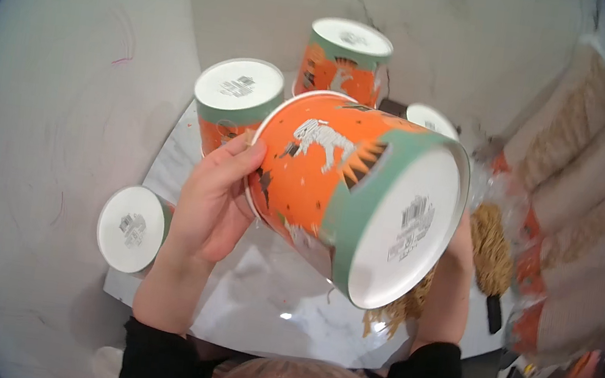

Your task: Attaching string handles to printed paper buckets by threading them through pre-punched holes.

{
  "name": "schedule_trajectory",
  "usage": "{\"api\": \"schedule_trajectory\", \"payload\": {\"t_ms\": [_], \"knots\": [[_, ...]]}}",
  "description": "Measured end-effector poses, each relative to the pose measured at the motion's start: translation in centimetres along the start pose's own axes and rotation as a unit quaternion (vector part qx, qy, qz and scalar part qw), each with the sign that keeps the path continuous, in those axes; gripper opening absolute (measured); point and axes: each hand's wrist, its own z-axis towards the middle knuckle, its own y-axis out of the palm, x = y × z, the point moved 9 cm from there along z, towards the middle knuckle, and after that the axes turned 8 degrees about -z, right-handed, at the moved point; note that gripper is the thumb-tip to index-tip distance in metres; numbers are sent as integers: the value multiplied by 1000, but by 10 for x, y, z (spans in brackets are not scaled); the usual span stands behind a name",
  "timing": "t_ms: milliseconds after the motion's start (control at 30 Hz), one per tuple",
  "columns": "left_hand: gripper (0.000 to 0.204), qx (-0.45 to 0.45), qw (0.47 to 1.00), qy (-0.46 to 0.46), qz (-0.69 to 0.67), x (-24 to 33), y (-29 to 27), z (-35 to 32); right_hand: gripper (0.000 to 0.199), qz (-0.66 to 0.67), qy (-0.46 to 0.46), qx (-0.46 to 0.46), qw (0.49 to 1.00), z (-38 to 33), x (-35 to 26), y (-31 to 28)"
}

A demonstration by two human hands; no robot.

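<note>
A large orange and green paper bucket [320, 168] is held tilted above the table, its white base turned toward the lower right. Printed on its side is a white striped cat-like figure. My left hand [222, 186] grips the bucket's rim, thumb on the outside and fingers closed about the edge. Behind the base end comes my right arm [450, 285]; the right hand's fingers are hidden by the bucket. Below the base, partly covered, lies a tan stringy bundle [409, 310].
Similar buckets stand upside down at the back: one left [241, 85], one farther back [351, 39], one partly hidden [432, 120]. Another bucket [131, 229] lies at the left. A tan shaggy bundle with a black end [491, 248] lies right, beside clear-wrapped packages [573, 163]. Walls border the marble-patterned table [248, 312].
</note>
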Motion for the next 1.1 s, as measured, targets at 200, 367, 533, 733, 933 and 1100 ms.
{"api": "schedule_trajectory", "payload": {"t_ms": [200,367,533,733,933,1100], "knots": [[35,4,993,-51,-103,-13,-22,5,100,-101,-88,-152,979,9,-17,43],[35,11,993,-29,-110,-7,-29,-4,116,-25,-186,-64,980,-9,-63,72],[52,45,999,31,-4,25,8,-26,154,68,-160,49,984,5,-99,76],[66,16,967,209,143,96,-3,-52,122,109,-215,37,970,92,-111,105],[68,39,958,283,-32,140,-23,-80,113,63,-159,8,985,145,-82,195],[71,34,965,229,-122,123,-32,-66,133,-82,-122,47,988,159,-56,209]]}}
